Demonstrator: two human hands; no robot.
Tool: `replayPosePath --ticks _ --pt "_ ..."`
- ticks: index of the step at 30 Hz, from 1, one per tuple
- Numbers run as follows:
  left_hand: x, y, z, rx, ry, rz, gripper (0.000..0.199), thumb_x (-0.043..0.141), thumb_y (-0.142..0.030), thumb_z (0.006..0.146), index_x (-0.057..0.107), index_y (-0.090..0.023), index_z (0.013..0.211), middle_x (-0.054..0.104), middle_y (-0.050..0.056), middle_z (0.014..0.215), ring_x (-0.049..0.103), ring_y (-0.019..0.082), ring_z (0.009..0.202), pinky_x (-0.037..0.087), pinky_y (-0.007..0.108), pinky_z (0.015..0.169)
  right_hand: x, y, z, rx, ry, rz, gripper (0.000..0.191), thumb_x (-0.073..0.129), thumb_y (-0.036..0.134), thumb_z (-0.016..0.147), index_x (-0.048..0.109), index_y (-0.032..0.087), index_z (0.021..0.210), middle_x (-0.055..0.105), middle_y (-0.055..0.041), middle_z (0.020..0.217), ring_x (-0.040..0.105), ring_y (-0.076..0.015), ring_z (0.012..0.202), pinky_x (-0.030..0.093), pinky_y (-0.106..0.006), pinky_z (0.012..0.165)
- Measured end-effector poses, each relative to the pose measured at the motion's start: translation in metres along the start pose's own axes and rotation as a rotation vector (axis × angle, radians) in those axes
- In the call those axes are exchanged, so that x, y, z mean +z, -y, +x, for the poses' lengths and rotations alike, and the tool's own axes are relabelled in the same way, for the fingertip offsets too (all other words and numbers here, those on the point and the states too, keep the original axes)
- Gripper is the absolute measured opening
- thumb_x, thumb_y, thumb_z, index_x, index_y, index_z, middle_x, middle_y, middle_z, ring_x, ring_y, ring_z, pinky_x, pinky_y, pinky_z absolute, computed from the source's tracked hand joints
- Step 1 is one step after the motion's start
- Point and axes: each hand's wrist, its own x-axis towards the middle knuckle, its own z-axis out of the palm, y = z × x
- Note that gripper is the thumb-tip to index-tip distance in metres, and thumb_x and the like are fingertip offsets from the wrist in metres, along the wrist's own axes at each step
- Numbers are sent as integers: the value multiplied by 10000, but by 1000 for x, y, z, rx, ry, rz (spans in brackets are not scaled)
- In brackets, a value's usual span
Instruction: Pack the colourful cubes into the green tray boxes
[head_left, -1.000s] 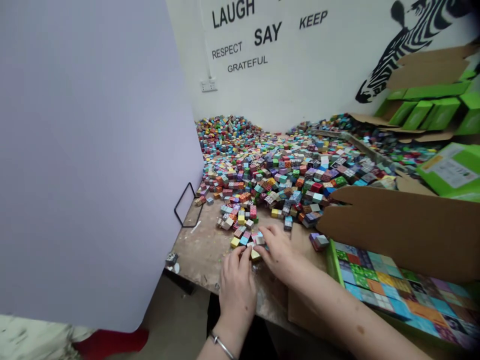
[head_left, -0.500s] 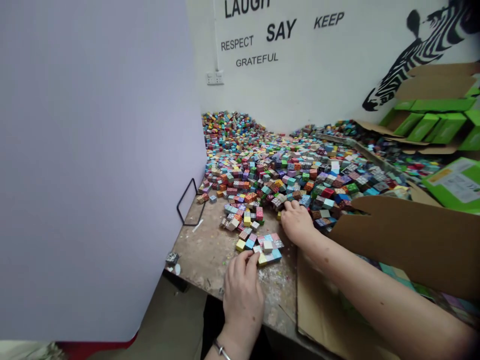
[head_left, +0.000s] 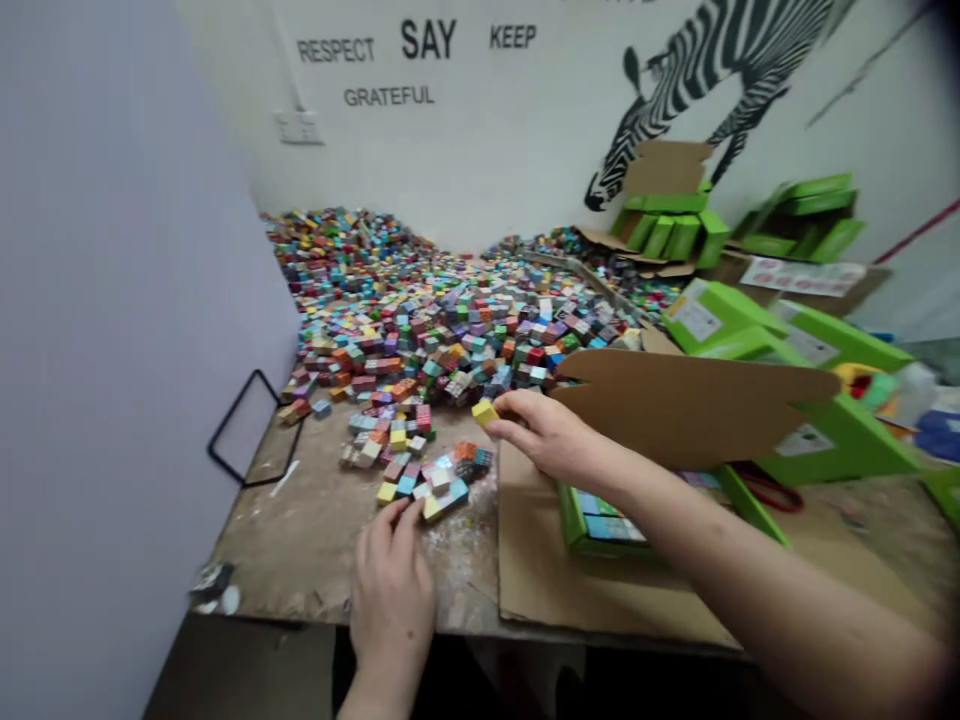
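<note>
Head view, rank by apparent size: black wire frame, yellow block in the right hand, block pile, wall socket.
1. Block pile
2. Black wire frame
3. Wall socket
4. Yellow block, in the right hand

As seen only; the socket sits farther back, so true sizes are unsure.

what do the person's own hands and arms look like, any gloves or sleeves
The left hand and right hand are bare, with no gloves and no rings that I can make out. The right forearm shows no sleeve, though it blurs toward the picture's edge. A small spot marks the left one near the wrist; the forearm beyond is mostly out of frame.
</note>
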Motion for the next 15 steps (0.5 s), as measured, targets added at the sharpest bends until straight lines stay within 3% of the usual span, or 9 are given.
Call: replayPosePath --ticks 2,6,11,15 --pt "0 0 3 13 -19 18 303 401 -179 913 571 -183 1164 570 106 1097 524 256 971 452 412 842 -26 -11 -37 70 -15 257 222 463 367 922 589 184 933 610 -2 820 543 -129 736 412 -240 655" --pt "-4 -7 9 44 -64 19 296 359 -223 935 594 -157 1102 588 119 1038 536 263 927 450 422 816 -57 -50 -107 317 -55 421 323 467 500 881 578 202 937 614 -12 820 545 -139 715 430 -239 607" --pt "-4 -8 12 62 -62 23 292 366 -260 935 604 -167 1078 595 117 1026 549 261 931 444 415 822 -47 -96 -156 443 -45 253 305 483 489 852 547 205 944 614 -14 749 540 -146 633 383 -244 519" --pt "-3 -8 14 72 -57 65 303 366 -271 936 616 -151 1056 598 127 1012 555 264 921 448 414 806 -29 -103 -164 429 -13 -39 213 458 371 855 512 201 970 578 10 643 533 -161 597 337 -270 542"
